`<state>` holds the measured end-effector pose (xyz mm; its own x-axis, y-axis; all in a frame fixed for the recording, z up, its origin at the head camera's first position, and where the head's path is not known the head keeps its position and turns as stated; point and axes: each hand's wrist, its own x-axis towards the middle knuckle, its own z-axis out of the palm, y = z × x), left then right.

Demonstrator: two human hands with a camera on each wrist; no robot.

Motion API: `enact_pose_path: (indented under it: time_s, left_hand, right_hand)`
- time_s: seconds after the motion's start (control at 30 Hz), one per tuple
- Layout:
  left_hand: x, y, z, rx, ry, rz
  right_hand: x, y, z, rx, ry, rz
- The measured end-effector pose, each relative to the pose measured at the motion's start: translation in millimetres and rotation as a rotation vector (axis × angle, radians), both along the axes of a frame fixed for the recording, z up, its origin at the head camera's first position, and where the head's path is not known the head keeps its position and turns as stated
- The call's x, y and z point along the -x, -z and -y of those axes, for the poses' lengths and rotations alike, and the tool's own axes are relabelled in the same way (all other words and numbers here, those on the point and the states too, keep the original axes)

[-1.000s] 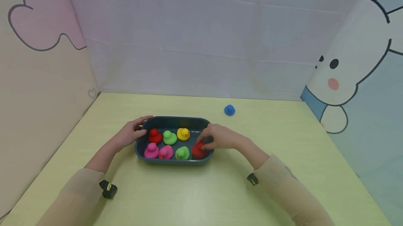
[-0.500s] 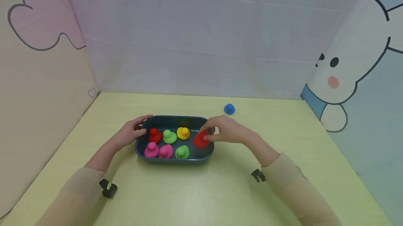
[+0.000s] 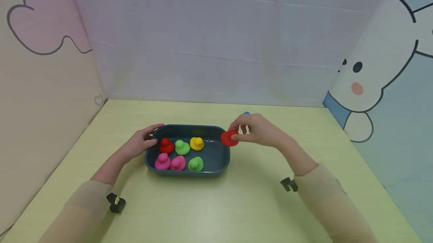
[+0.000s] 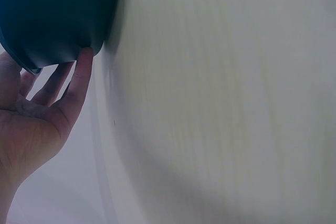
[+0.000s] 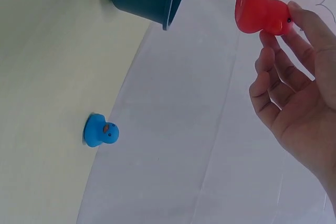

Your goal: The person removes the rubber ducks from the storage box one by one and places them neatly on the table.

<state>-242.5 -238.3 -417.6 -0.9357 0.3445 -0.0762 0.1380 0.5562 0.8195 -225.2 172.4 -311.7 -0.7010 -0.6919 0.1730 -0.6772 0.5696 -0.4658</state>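
Note:
My right hand (image 3: 258, 130) pinches a red rubber duck (image 3: 229, 138) between thumb and fingertips, above the right end of a dark blue-green tray (image 3: 216, 171). In the right wrist view this duck (image 5: 254, 6) hangs with its flat base turned away from the palm, the fingers at its head. At the tray's left end, my left hand (image 3: 139, 144) holds the rim with the thumb over it and the fingers outside. The left wrist view shows a fingertip of that hand (image 4: 39, 121) against the tray's outer wall (image 4: 58, 19); the thumb tip is hidden there.
In the tray sit another red duck (image 3: 166, 146), green ducks (image 3: 182, 148), pink ducks (image 3: 162, 161) and a yellow duck (image 3: 197, 143). A blue duck (image 5: 98, 130) stands on the table (image 3: 189, 205) behind my right hand. A pale cloth wall (image 3: 216, 47) closes the back.
My right hand has lifted the red duck from the tray's near right corner and carried it up and right to the rim, now largely covering the blue duck. The left hand stays in place.

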Motion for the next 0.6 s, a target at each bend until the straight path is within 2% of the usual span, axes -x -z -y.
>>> enact_pose_path:
  time_s: [0.2,0.37,0.6]
  left_hand:
    - [0.2,0.2,-0.2,0.011,-0.006,-0.003]
    - [0.6,0.9,0.3,0.005,-0.002,-0.002]
    - [1.0,1.9,1.1,-0.002,0.006,-0.006]
  right_hand:
    - [3.0,-8.5,-17.1,0.046,0.075,-0.045]
    - [7.3,-12.9,-31.1,0.033,0.146,-0.084]
    - [18.5,-14.9,-51.3,0.022,0.277,-0.091]
